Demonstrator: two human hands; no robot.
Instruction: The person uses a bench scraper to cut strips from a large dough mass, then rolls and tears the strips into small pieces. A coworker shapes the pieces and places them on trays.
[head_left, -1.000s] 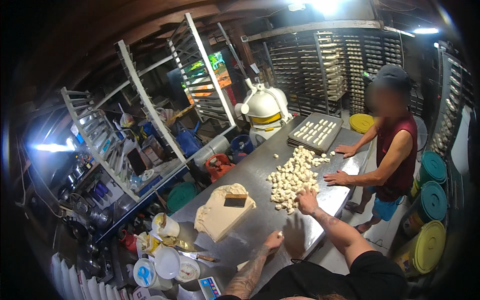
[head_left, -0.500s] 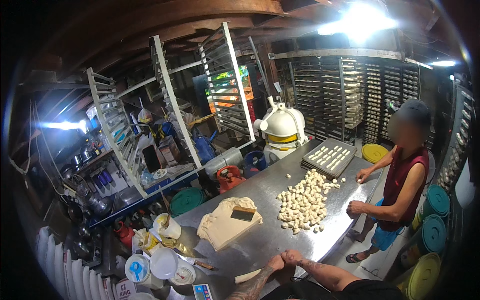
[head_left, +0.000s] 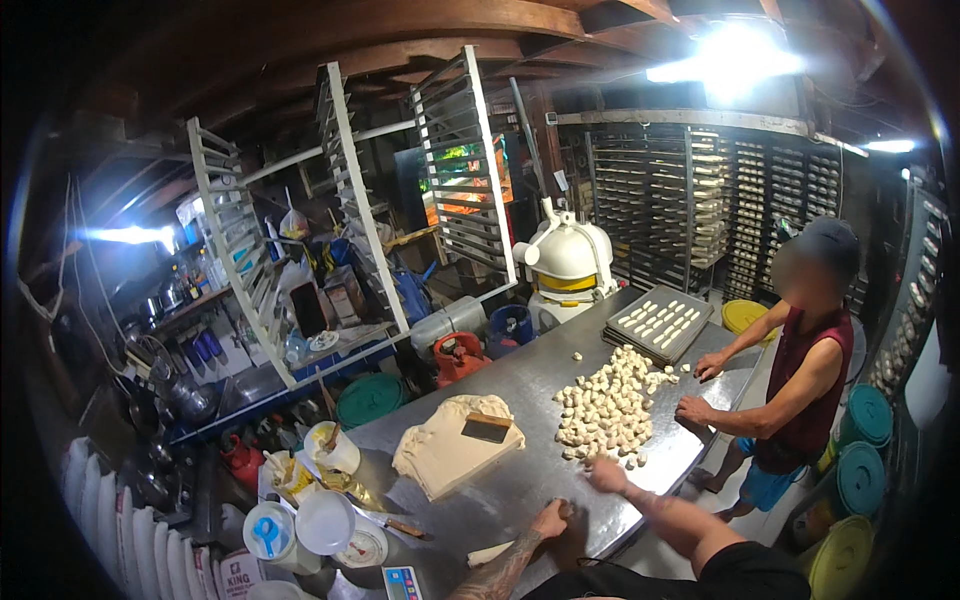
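My right hand [head_left: 606, 476] reaches to the near edge of a heap of small cut dough pieces [head_left: 605, 405] on the steel table; motion blurs its fingers. My left hand [head_left: 551, 519] rests on the table closer to me, its fingers curled; what they hold, if anything, is too small to make out. Beside my left forearm lies a pale dough strip [head_left: 486, 554]. A large slab of dough [head_left: 440, 450] sits further left, and a dough scraper [head_left: 486, 428] with a wooden handle lies on top of it.
Across the steel table [head_left: 520, 385], a co-worker [head_left: 815, 360] stands with both hands near the heap. Stacked trays [head_left: 660, 318] with shaped dough are at the far end. A knife [head_left: 405, 527], tubs [head_left: 325, 522] and a digital scale [head_left: 402, 583] line the left edge.
My right hand has left my left hand's side and moved forward to the dough heap. My left hand stays near its place. The co-worker's hands have shifted slightly left.
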